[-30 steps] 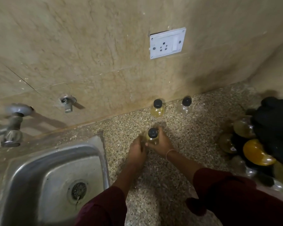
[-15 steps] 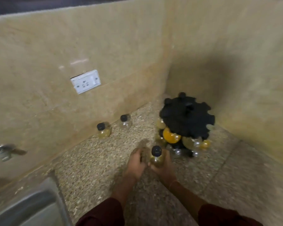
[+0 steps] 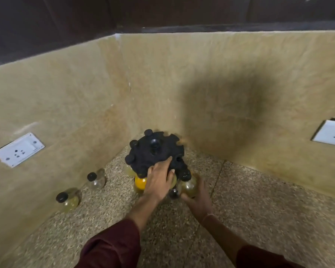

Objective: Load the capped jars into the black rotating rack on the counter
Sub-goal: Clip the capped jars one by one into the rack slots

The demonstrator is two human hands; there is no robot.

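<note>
Jar (image 3: 188,185) (black cap) gripped by right hand (image 3: 198,203) at rack (image 3: 155,151) edge; left hand (image 3: 159,179) flat, fingers loose, on rack top

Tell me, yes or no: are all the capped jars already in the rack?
No: two capped jars stand on the counter by the wall, apart from the black rack.

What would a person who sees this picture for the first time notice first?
The eye goes first to the black rotating rack in the corner of the speckled counter, with the left hand laid on its top. Beside it, the right hand holds a capped jar against the rack's near edge. Two more jars stand by the left wall.
</note>
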